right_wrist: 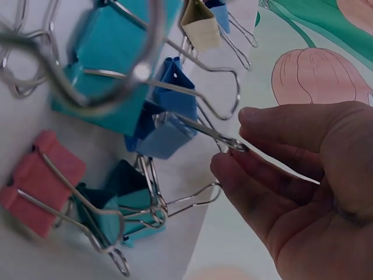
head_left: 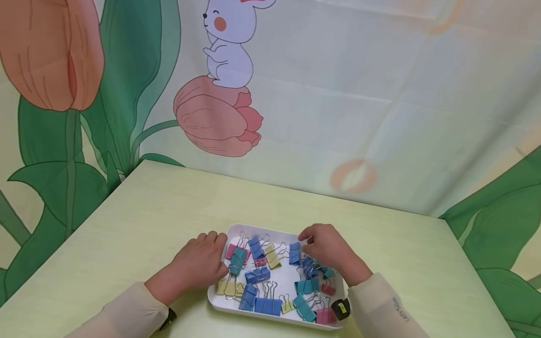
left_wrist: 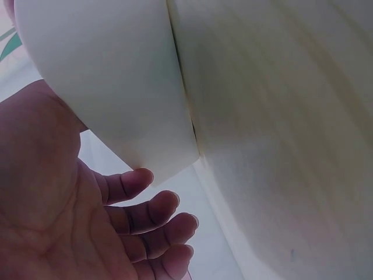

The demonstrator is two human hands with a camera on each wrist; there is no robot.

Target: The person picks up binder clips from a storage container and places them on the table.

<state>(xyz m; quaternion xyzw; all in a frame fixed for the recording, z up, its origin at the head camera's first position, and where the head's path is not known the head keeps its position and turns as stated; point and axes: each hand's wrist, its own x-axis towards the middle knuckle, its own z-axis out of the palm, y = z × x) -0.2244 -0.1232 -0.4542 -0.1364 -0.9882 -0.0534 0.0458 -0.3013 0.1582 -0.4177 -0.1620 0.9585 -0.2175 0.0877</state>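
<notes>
A white tray [head_left: 276, 319] holds several binder clips in blue, teal, yellow and pink. My left hand [head_left: 202, 260] grips its left wall, the thumb over the rim and the fingers outside. From the left wrist, that hand [left_wrist: 87, 198] shows its index fingertip against the tray's wall [left_wrist: 116, 76] and the other fingers loosely bent. Over the far right rim hovers my right hand [head_left: 327, 246]. In the right wrist view, thumb and index finger of the right hand [right_wrist: 297, 169] stand apart around the handle end of a blue binder clip [right_wrist: 172, 134].
Near the right wrist view's camera lie a teal clip [right_wrist: 111, 70] and a pink clip [right_wrist: 44, 181]. The tray stands on a pale yellow-green table [head_left: 169, 206]. Behind it hangs a printed cloth [head_left: 338, 94] with tulips and a rabbit.
</notes>
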